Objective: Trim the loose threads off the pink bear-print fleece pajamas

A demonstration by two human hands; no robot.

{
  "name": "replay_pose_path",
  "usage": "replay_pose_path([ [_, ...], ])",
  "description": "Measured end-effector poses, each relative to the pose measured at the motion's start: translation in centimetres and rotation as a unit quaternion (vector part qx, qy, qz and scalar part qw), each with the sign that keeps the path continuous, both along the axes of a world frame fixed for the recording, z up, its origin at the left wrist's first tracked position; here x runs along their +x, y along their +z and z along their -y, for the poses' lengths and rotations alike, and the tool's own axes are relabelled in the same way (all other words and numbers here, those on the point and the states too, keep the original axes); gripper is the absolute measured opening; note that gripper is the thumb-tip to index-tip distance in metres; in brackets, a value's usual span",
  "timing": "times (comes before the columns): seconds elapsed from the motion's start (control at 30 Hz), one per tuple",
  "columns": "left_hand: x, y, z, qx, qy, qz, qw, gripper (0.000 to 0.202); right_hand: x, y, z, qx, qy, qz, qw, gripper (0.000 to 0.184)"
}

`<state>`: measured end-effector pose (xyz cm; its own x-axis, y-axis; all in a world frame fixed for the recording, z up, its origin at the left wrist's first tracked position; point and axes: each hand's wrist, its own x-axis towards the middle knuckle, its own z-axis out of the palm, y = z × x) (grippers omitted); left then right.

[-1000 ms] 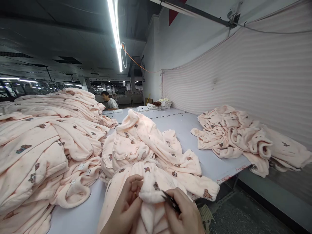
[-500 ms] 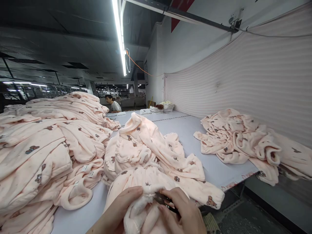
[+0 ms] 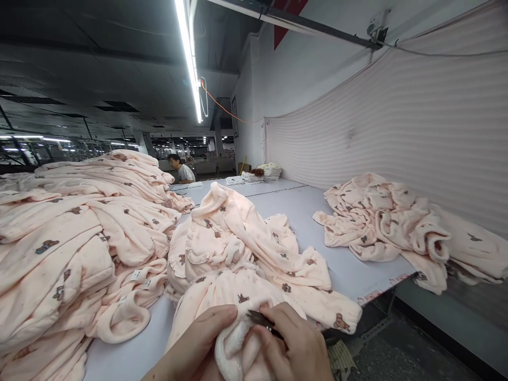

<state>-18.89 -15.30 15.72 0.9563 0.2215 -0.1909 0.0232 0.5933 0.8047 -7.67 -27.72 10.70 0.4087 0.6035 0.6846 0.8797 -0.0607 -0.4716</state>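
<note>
A pale pink fleece garment point(image 3: 222, 296) with small brown bear prints lies at the near edge of the white table point(image 3: 286, 206). My left hand point(image 3: 198, 344) is closed on a fold of its cloth at the bottom of the view. My right hand point(image 3: 296, 346) is closed round small dark metal snips point(image 3: 260, 320), whose tip touches the bunched cloth between the two hands. A second crumpled pink garment point(image 3: 238, 238) lies just behind the one I hold.
A tall stack of the same pink garments point(image 3: 75, 233) fills the left side. Another loose heap point(image 3: 397, 222) lies at the right by a ribbed white cloth wall point(image 3: 397, 121). A person point(image 3: 180, 169) sits far back, near folded piles point(image 3: 264, 172). Dark floor lies right of the table.
My left hand has shifted its hold and bunched the cloth into a roll between the hands. The snips' tip has moved up to that fold. The view has swayed slightly.
</note>
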Motion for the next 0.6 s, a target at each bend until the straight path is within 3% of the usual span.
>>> replay_pose_path([
  [0.07, 0.0, -0.1, -0.1, 0.015, -0.012, 0.008, 1.0, 0.021, 0.2, 0.1, 0.1, 0.0, 0.015, -0.04, 0.999, 0.018],
  [0.13, -0.2, 0.2, -0.8, 0.084, 0.029, -0.017, 0.996, 0.021, 0.6, 0.3, 0.6, 0.004, 0.021, -0.087, 0.996, 0.018],
  [0.2, -0.6, 1.3, -2.3, 0.183, 0.156, -0.054, 0.969, 0.023, 1.1, 0.2, 1.4, 0.02, 0.015, -0.141, 0.99, 0.018],
  [0.27, -0.9, 2.6, -3.9, 0.224, 0.3, -0.036, 0.927, 0.031, 1.8, -0.3, 2.4, 0.047, -0.012, -0.194, 0.98, 0.018],
  [0.3, -0.9, 3.1, -4.6, 0.219, 0.337, -0.002, 0.916, 0.031, 2.1, -0.7, 2.8, 0.061, -0.03, -0.221, 0.973, 0.02],
  [0.33, -0.7, 3.4, -4.8, 0.219, 0.333, 0.034, 0.917, 0.028, 2.4, -1.0, 3.1, 0.07, -0.043, -0.252, 0.964, 0.023],
  [0.4, 0.2, 3.1, -4.2, 0.296, 0.236, 0.05, 0.924, 0.024, 2.6, -1.6, 3.4, 0.073, -0.037, -0.309, 0.947, 0.028],
  [0.43, 0.8, 2.7, -3.3, 0.386, 0.155, 0.029, 0.909, 0.024, 2.7, -1.7, 3.3, 0.073, -0.023, -0.329, 0.941, 0.03],
  [0.47, 1.4, 2.1, -2.1, 0.497, 0.067, -0.005, 0.865, 0.026, 2.7, -1.7, 3.3, 0.072, -0.007, -0.342, 0.937, 0.031],
  [0.5, 2.0, 1.4, -0.9, 0.604, -0.014, -0.04, 0.796, 0.026, 2.7, -1.6, 3.3, 0.071, 0.006, -0.348, 0.935, 0.031],
  [0.53, 2.4, 0.8, 0.2, 0.686, -0.073, -0.064, 0.721, 0.021, 2.8, -1.5, 3.4, 0.069, 0.012, -0.35, 0.934, 0.031],
  [0.57, 2.7, 0.3, 1.0, 0.736, -0.107, -0.072, 0.665, 0.012, 2.9, -1.4, 3.7, 0.067, 0.011, -0.351, 0.934, 0.031],
  [0.6, 2.9, -0.1, 1.3, 0.754, -0.115, -0.067, 0.643, 0.007, 3.1, -1.4, 4.0, 0.063, 0.006, -0.352, 0.934, 0.031],
])
